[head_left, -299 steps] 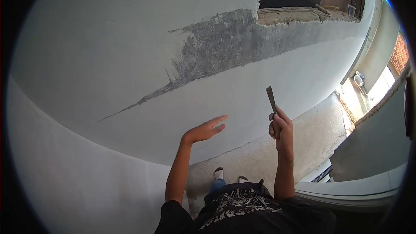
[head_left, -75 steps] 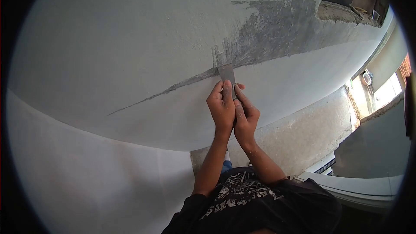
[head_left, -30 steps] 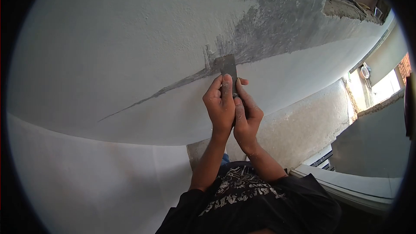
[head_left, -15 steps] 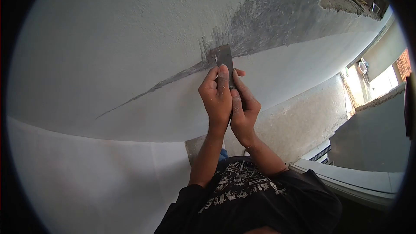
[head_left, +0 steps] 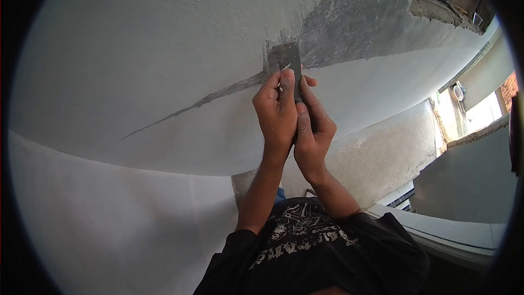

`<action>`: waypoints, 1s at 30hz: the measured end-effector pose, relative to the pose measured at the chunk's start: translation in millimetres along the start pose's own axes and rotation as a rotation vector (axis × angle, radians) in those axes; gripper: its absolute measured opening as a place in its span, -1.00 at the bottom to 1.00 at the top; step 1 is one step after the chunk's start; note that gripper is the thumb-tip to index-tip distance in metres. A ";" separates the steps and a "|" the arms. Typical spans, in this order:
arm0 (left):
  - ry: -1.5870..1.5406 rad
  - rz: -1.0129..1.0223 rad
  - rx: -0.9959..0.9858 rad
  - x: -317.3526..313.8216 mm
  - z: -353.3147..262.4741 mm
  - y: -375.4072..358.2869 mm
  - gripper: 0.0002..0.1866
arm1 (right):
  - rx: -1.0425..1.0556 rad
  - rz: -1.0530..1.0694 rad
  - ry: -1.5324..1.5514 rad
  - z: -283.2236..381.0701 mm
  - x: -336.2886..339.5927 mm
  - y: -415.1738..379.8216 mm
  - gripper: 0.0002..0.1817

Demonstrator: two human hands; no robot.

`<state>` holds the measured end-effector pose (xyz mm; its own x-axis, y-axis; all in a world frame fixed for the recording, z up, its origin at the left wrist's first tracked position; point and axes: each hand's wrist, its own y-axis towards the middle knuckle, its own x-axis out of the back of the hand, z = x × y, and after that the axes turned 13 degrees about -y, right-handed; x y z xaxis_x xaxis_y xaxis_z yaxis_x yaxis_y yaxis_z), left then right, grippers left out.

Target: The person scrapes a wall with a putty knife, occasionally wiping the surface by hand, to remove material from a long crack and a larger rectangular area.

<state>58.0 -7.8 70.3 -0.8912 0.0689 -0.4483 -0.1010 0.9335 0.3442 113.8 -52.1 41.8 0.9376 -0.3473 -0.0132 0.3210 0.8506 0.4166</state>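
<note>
Both of my hands grip a flat, dark scraper point(head_left: 292, 54), its blade end up against the white-painted wall point(head_left: 180, 49). My left hand point(head_left: 277, 117) is closed around its left side, thumb along the face. Lower and to the right, my right hand point(head_left: 316, 136) is closed on the tool's other side. Pale dust and small flakes cling to the fingers. The blade lies at the narrow left end of a bare grey patch point(head_left: 360, 22), where the paint is off. A thin grey strip point(head_left: 210, 97) tapers from there down to the left.
A rough-edged opening point(head_left: 436, 11) breaks the wall at upper right. Below runs a concrete floor point(head_left: 376, 147), with a white wall point(head_left: 120, 213) at lower left. At right are a grey panel point(head_left: 464, 169), a white ledge point(head_left: 453, 229) and a bright doorway with a round white container point(head_left: 458, 92).
My hands and the scraper have moved a little up the wall. Pale flakes now show by my left thumb. The whole view has shifted slightly.
</note>
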 end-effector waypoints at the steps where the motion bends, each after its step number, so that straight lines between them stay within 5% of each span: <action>1: 0.086 0.007 -0.004 4.7 3.6 -5.7 -0.67 | 0.034 -0.020 0.002 -0.4 -1.8 0.0 -0.53; 4: 0.049 0.007 -0.048 -3.0 -4.0 6.0 -0.67 | 0.152 -0.059 -0.007 -4.6 -5.6 8.6 -0.54; 17: 0.038 -0.016 0.005 -6.9 -8.9 -3.9 -0.70 | 0.052 -0.039 -0.045 0.5 5.9 -4.8 -0.53; 20: 0.065 0.012 -0.044 -2.8 -0.6 3.9 -0.69 | 0.184 -0.089 -0.064 -9.4 -1.5 7.6 -0.53; 24: 0.009 0.011 -0.018 -5.2 -8.9 3.4 -0.67 | 0.030 -0.026 0.002 10.4 4.6 3.4 -0.54; 28: 0.023 0.053 -0.131 -8.6 -13.7 9.6 -0.67 | 0.166 -0.114 0.007 13.0 -6.6 18.5 -0.55; 30: -0.049 0.054 -0.005 -6.8 -19.1 6.1 -0.68 | 0.079 -0.081 0.008 16.5 -3.0 8.8 -0.55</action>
<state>55.0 -9.3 91.2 -0.8729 0.1360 -0.4685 -0.0559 0.9261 0.3731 111.6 -50.1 60.5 0.9103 -0.4100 -0.0570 0.3844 0.7862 0.4838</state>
